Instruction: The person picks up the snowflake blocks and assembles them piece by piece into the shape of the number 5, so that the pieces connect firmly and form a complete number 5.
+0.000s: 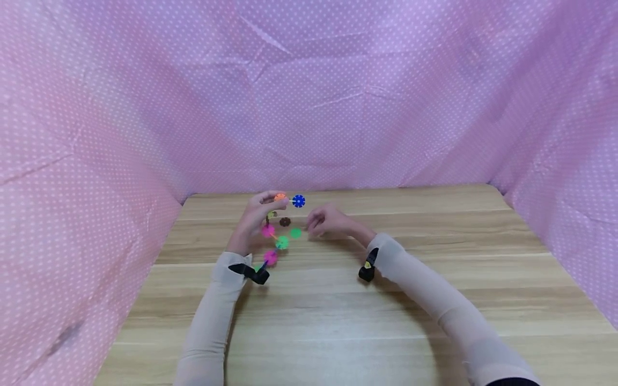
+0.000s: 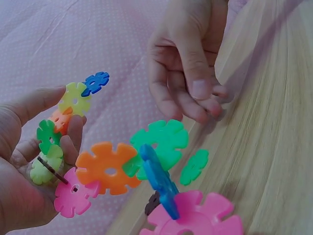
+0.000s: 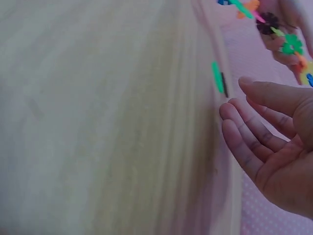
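Observation:
My left hand [image 1: 250,219] holds a chain of notched plastic snowflake discs. In the left wrist view its thumb lies against a yellow disc [image 2: 75,99], its other fingers curled behind. A blue disc [image 2: 96,83] forms one end; pink, orange and green discs dangle toward the wrist, including a large pink disc [image 2: 195,218]. My right hand [image 1: 328,221] hovers over the table right of the chain, fingers loosely bent with nothing between them. A loose green disc [image 1: 295,233] and a dark brown disc [image 1: 285,221] lie on the table between the hands.
The wooden table [image 1: 318,321] runs back to a pink dotted curtain [image 1: 309,107], which encloses the far side and both flanks. Black wrist straps with cameras [image 1: 367,271] sit on both sleeves.

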A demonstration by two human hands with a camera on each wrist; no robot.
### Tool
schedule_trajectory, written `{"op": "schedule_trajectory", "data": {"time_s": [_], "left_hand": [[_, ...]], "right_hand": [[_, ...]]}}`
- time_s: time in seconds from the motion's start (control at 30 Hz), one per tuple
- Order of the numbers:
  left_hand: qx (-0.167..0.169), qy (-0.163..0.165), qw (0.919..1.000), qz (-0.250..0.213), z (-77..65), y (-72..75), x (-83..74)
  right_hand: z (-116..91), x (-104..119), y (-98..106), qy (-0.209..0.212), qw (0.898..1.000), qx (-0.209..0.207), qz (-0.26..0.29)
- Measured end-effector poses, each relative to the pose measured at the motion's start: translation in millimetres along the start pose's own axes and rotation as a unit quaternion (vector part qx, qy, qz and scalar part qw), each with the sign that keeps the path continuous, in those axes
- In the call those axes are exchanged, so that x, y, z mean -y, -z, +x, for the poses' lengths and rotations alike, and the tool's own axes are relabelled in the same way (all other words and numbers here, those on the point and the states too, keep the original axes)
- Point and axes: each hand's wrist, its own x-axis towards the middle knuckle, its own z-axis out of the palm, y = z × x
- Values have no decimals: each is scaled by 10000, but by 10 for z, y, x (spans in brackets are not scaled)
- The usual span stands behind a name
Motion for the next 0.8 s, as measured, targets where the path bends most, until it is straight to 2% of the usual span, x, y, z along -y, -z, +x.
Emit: {"op": "schedule_trajectory", "data": {"time_s": [0.13,0.27,0.53,0.8], "left_hand": [[-54,39,10000,69,-14,40,4],[-118,53,9997,201,-23,67,1],[-45,22,9995,315,-44,84,-17],[-17,-54,9992,387,-39,97,-37]], "right_hand": [[77,9,-96,169,9997,143,-43],[131,64,-149,329,9984,221,-410],[215,127,-182,480,9894,703,-1179],[239,143,-211,364,9868,593,-1461]]}}
